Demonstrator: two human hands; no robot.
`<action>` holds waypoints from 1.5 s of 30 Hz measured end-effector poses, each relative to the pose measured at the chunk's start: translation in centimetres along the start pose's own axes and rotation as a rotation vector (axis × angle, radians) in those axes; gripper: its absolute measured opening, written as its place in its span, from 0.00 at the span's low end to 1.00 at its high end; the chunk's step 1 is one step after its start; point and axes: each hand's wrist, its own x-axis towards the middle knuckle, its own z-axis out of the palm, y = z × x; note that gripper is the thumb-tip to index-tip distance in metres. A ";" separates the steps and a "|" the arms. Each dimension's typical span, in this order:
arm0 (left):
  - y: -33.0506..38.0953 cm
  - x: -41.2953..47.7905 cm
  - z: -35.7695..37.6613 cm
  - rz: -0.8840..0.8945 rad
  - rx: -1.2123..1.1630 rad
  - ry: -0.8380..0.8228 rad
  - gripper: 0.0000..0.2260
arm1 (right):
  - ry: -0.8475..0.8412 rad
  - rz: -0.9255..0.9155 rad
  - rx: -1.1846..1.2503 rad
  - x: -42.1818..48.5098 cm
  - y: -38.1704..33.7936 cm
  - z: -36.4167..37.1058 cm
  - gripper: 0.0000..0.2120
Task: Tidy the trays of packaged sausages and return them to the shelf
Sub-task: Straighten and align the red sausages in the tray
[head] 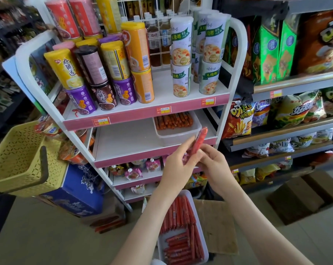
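Below, tray (205,247) cropped, sausages (201,138) half-hidden by hands (178,165)

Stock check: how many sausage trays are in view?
2. A clear plastic tray of orange sausages on the white rack's middle shelf; a white tray of red sausages down by the brown cardboard. Others may be hidden.

Head camera looks forward and down, close to the shelf (154,142).

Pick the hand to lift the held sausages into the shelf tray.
Left, probably. The left hand grips the sausages mid-length and sits just below the shelf tray; the right hand only pinches their lower end, further right.
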 end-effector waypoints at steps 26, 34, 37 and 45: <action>-35.2 -8.6 7.5 -0.935 0.399 -0.278 0.08 | 0.048 0.840 -0.119 2.8 38.4 -1.2 0.07; -41.9 -10.5 8.8 -0.959 0.742 -0.208 0.13 | -0.550 0.614 -0.947 -4.9 45.9 -3.5 0.17; -43.0 -10.1 9.3 -0.881 0.782 -0.143 0.11 | -0.718 0.518 -1.266 -6.7 47.3 -3.3 0.21; -42.8 -11.9 8.8 -0.683 0.656 0.029 0.14 | -0.691 0.398 -1.263 -6.0 48.1 -4.7 0.14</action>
